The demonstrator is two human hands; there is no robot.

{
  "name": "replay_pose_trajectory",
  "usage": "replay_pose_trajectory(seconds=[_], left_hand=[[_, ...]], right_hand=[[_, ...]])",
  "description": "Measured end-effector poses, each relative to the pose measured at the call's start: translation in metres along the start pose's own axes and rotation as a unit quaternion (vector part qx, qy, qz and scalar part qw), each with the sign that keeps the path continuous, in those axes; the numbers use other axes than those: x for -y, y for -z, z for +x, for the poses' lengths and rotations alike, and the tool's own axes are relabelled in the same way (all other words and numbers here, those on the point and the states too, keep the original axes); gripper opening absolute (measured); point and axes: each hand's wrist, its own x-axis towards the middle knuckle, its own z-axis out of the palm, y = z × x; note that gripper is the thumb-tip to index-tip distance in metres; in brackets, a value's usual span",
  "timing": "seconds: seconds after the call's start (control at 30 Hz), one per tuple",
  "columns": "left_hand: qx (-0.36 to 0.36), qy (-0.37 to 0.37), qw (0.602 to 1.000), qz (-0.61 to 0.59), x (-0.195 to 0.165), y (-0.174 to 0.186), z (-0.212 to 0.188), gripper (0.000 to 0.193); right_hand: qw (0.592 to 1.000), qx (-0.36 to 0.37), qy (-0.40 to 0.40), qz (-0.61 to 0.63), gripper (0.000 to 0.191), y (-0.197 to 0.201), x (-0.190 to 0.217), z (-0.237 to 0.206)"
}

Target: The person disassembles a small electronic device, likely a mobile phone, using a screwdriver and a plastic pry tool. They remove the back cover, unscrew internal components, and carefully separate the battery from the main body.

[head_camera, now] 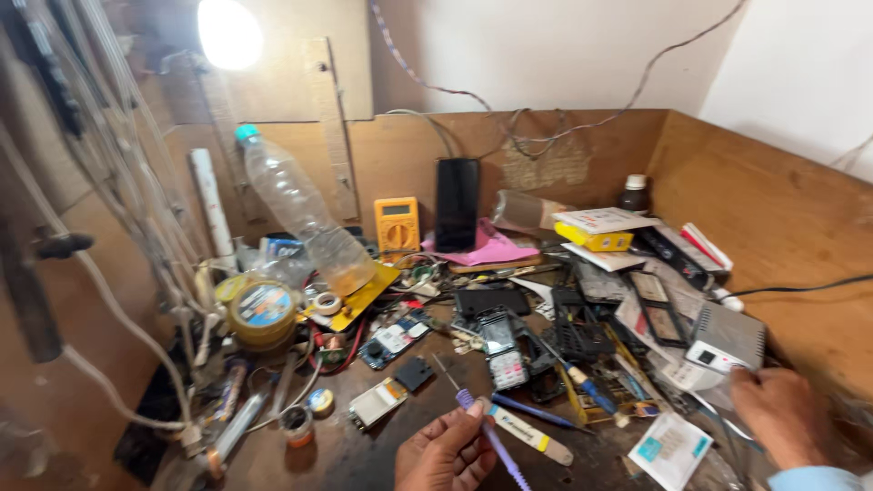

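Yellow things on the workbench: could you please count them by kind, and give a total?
Yellow multimeter: 1
Yellow box under the white box: 1
Yellow flat board under the plastic bottle: 1
Total: 3
The left hand holds a purple-handled screwdriver, not yellow; the right hand holds nothing.

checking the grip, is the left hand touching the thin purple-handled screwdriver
Touching. The head view shows the left hand with its fingers closed around the thin purple-handled screwdriver, its metal tip pointing up past the fingertips.
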Motion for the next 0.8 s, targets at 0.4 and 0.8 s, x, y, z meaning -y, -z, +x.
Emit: replay_pose_trajectory(seconds=[0.4,0.8], left_hand=[[-0.004,0.004,0.999,0.047,0.002,0.004,0.004,0.026],[0.04,-0.024,0.999,0.011,0.013,0.011,0.022,0.03]], right_hand=[[0.993,-0.096,0.057,0.038,0.061,-0.026,0.013,-0.001],[0.97,-0.139,0.093,0.176,0.037,-0.029,0.015,-0.013]])
